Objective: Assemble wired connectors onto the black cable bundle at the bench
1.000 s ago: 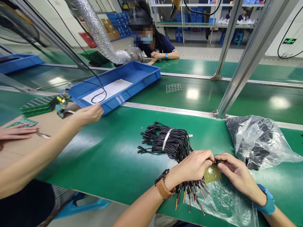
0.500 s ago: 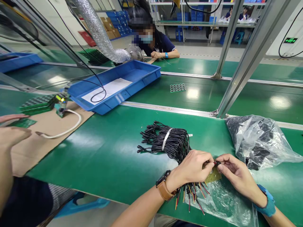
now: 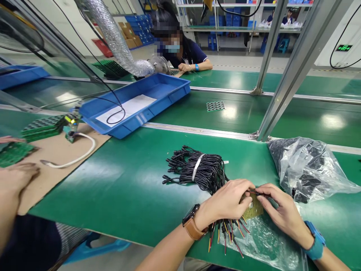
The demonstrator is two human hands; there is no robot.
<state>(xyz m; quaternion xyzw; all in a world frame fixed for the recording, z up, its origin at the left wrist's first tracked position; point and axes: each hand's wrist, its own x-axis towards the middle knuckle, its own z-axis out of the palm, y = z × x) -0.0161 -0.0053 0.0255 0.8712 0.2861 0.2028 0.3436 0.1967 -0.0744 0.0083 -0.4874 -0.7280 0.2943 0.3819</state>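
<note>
Wire (image 3: 252,192) is pinched between fingertips of the left hand (image 3: 225,203) and right hand (image 3: 279,210) over a small board (image 3: 254,209) near the table's (image 3: 126,188) front edge; slippage could be caused by loosened fingers.

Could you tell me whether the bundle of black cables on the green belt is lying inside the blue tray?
No, the bundle of black cables lies on the green belt, apart from the blue tray.

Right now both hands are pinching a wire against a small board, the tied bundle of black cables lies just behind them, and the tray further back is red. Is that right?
Not quite: the tray is blue, not red, as the head view shows. The rest holds: the left hand and right hand pinch a wire against the small board, and the tied bundle of black cables lies just behind them.
</note>
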